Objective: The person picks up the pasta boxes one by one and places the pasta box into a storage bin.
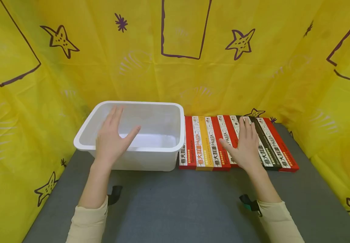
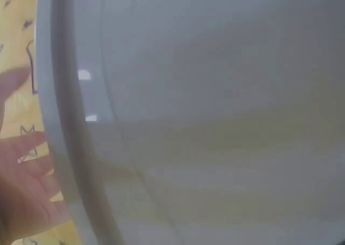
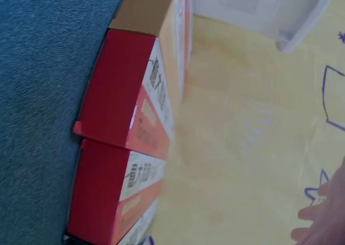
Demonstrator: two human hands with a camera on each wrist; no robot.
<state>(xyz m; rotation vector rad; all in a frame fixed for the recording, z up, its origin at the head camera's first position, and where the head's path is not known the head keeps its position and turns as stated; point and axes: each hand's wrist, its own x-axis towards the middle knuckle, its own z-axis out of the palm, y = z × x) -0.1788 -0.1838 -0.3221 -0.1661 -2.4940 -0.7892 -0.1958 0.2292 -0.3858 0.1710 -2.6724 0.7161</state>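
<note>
My left hand (image 1: pixel 109 140) hovers over the near left rim of a white plastic tub (image 1: pixel 150 158), fingers straight and thumb spread. The tub's pale outer wall (image 2: pixel 215 94) fills most of the left wrist view, with the left hand (image 2: pixel 24 191) at its edge. Over a row of pasta boxes (image 1: pixel 215 145) to the tub's right, my right hand (image 1: pixel 246 148) is held with fingers extended and thumb out, gripping nothing. The boxes are red, yellow and black with white label strips. In the right wrist view, red box ends (image 3: pixel 116 88) face the camera, and the right hand (image 3: pixel 326 218) shows at lower right.
A dark grey table top (image 1: pixel 175 206) lies under everything. Yellow cloth (image 1: pixel 150 74) with starfish drawings hangs behind the table and at both sides. Black straps (image 1: pixel 115 195) are worn at the wrists, by the pale sleeves.
</note>
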